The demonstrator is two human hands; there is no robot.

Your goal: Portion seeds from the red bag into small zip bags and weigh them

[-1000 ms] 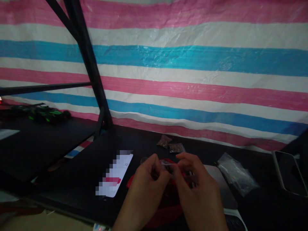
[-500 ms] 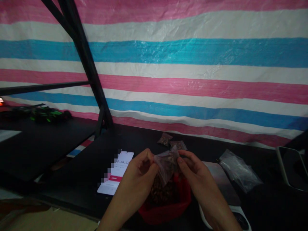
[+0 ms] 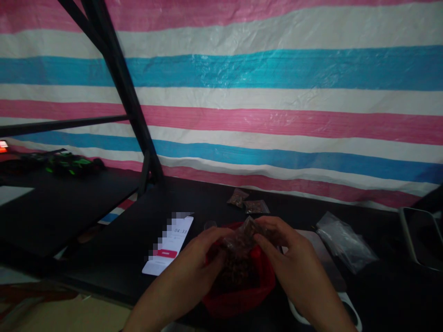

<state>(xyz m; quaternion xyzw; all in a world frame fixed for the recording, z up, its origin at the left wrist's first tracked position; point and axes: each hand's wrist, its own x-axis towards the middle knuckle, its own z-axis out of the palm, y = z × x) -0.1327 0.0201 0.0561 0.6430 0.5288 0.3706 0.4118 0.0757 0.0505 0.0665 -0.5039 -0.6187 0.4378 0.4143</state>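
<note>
A small clear plastic bag [image 3: 243, 234] with brown bits showing in it is held between my two hands, above the red container [image 3: 244, 299]. My left hand [image 3: 204, 256] has its fingers closed at the bag's left side; the fingertips are partly in shadow. On the bag's right side, my right hand [image 3: 285, 244] pinches it between thumb and fingers. Small brown pieces [image 3: 238, 272], of a kind I cannot make out, lie inside the red container. Behind it, two filled little bags, one on the left [image 3: 237, 198] and one on the right [image 3: 256, 206], lie on the black table.
A phone [image 3: 169, 246] with a running timer lies on the left. Under my right forearm is a silver-topped scale [image 3: 323, 260]. Clear empty bags [image 3: 344, 242] and a dark framed device [image 3: 422, 237] are farther right. A black metal post [image 3: 128, 92] rises at the left.
The bag has come slightly lower and looks more bunched up. My left hand has moved a little down and left, and its fingers have shifted on the bag.
</note>
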